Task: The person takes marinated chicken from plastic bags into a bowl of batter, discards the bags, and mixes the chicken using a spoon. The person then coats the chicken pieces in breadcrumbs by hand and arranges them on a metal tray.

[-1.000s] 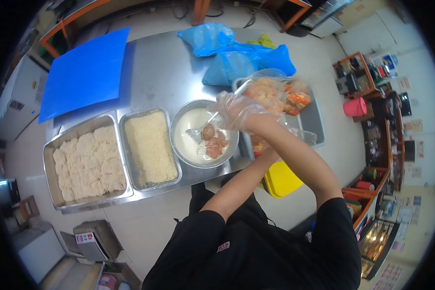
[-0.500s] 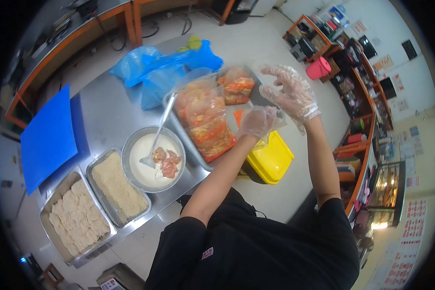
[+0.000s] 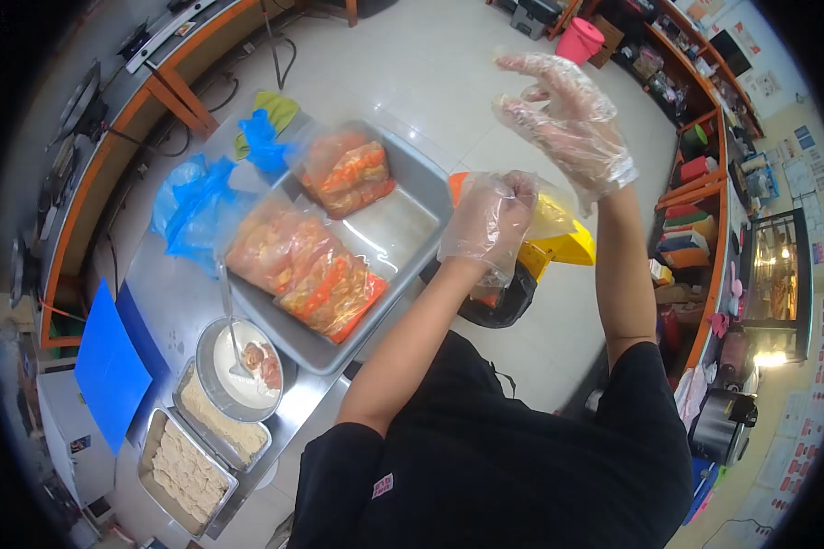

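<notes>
My left hand point(image 3: 490, 224), in a clear plastic glove, is closed in a fist around a crumpled clear plastic bag point(image 3: 555, 194). It is held above a black bin point(image 3: 505, 302) whose yellow lid point(image 3: 569, 245) stands raised. My right hand point(image 3: 568, 123), gloved the same way, hovers farther out with fingers apart and nothing in it. Left of my left hand, a grey tub point(image 3: 410, 229) holds clear bags of orange marinated meat point(image 3: 311, 265). An orange piece point(image 3: 456, 186) shows beside my left hand; what it belongs to is partly hidden.
A pot of white batter point(image 3: 220, 371) holds raw meat pieces and a ladle. Beside it stand a tray of crumbs point(image 3: 212, 416) and a tray of coated pieces point(image 3: 185, 471). Blue plastic bags point(image 3: 192, 206) and a blue board point(image 3: 112, 366) lie on the steel table. Shelves line the right.
My view has swung and shifted toward the bin. The yellow lid has gone from shut to raised, exposing the black bin. My left hand stays closed, my right hand open.
</notes>
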A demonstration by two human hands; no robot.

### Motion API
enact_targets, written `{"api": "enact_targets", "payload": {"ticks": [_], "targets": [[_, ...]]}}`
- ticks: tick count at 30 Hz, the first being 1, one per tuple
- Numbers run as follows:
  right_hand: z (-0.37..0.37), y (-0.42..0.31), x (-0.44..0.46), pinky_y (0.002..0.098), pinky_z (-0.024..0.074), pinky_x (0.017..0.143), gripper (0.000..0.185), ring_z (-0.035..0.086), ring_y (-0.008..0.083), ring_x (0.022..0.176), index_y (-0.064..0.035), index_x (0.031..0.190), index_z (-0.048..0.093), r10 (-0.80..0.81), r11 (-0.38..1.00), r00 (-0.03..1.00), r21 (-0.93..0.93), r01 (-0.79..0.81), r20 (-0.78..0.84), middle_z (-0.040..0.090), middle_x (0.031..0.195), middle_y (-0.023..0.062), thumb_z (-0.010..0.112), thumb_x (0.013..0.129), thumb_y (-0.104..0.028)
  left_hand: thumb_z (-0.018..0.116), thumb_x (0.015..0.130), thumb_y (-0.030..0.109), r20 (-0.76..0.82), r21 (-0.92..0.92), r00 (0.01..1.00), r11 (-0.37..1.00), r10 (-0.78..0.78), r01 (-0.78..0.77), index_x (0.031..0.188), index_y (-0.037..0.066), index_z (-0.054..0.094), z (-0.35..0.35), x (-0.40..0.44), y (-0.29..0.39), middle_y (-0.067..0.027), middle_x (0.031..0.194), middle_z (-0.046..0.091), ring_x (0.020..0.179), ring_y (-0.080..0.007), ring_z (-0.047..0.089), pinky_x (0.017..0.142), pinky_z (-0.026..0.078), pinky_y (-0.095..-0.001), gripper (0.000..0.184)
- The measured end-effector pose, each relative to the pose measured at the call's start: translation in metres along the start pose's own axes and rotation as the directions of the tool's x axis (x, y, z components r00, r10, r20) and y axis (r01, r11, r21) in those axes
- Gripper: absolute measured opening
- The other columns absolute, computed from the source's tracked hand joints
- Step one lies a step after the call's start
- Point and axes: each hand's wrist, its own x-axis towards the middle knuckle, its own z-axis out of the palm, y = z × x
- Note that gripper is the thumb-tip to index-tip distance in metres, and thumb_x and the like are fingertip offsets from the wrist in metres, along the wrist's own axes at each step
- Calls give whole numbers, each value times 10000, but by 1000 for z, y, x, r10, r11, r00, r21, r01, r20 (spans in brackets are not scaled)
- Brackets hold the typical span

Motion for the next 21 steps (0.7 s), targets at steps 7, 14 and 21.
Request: {"api": "enact_targets", "payload": {"ticks": [7, 14, 21], "targets": [[-30, 90, -3, 381, 574, 932, 471, 676, 251, 1051, -215, 1320, 652, 0, 999, 999, 50, 2, -37, 667, 1300, 53, 740, 917, -440, 538, 998, 346, 256, -54, 960, 990, -114, 132, 1001, 30, 703, 58, 26, -41, -240, 968, 704, 916, -432, 681, 807, 525, -494, 356], [-25, 136, -7, 388, 585, 899, 452, 670, 262, 1046, -196, 1315, 666, 98, 987, 995, 129, -97, 3, 650, 1286, 112, 757, 914, -383, 555, 1004, 260, 420, -3, 879, 968, -225, 250, 968, 11, 688, 149, 21, -148, -152, 854, 709, 780, -262, 707, 757, 542, -389, 285], [-13, 149, -15, 363, 574, 859, 488, 655, 251, 1024, -145, 1343, 654, 248, 933, 962, 238, -268, 112, 628, 1326, 122, 787, 893, -277, 473, 1012, 465, 448, 563, 656, 762, -607, 321, 1207, 28, 711, 226, 23, -278, -252, 1219, 690, 1169, -399, 648, 1017, 488, -474, 535]]}}
